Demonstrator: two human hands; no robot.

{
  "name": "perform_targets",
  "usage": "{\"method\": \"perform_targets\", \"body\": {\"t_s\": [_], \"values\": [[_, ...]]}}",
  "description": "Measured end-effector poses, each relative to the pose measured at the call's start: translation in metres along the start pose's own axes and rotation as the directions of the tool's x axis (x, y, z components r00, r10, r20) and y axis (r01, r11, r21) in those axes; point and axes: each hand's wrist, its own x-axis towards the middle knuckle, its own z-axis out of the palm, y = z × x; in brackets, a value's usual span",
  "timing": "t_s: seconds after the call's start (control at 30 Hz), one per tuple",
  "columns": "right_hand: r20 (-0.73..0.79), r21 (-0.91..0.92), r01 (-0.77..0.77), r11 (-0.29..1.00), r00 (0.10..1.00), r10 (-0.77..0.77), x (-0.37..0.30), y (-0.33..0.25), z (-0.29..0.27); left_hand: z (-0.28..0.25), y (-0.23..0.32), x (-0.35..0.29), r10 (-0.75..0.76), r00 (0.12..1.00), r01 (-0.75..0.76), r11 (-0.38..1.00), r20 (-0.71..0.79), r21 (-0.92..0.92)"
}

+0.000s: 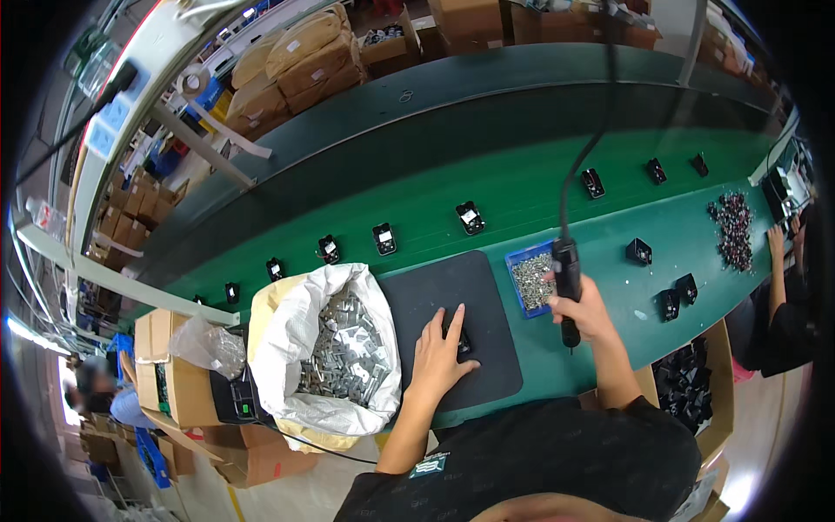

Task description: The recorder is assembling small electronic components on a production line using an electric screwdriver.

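Observation:
My left hand (442,355) lies on a dark mat (483,287) with its fingers stretched and spread. A small black plastic housing (464,342) shows between its index finger and thumb, partly hidden under the hand. An electric screwdriver (567,278), its cable rising from the top, hangs nearly upright with my right hand (590,311) closed around it. The right fingertips are over the edge of a blue tray (511,274) full of small screws; whether they pinch a screw is too small to tell.
Left of the mat, a white sack (278,365) holds many metal plates. Black housings (470,217) stand spaced along the green conveyor (513,204). More housings (668,304) and a pile of small parts (732,230) sit rightward, near another person's arm (777,270). A carton (720,383) holds black parts.

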Motion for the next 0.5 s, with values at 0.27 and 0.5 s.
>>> {"method": "perform_targets", "body": {"t_s": [0.27, 0.5], "values": [[-0.292, 0.247, 0.564, 0.788, 0.819, -0.495, 0.038, -0.014, 0.007, -0.069, -0.054, -0.025, -0.222, 0.877, 0.247, 0.969, -0.425, 0.004], [-0.343, 0.032, 0.653, 0.756, 0.718, -0.606, 0.05, 0.024, -0.021, -0.055, -0.089, -0.048, -0.546, 0.724, 0.566, 0.82, -0.422, -0.091]]}}
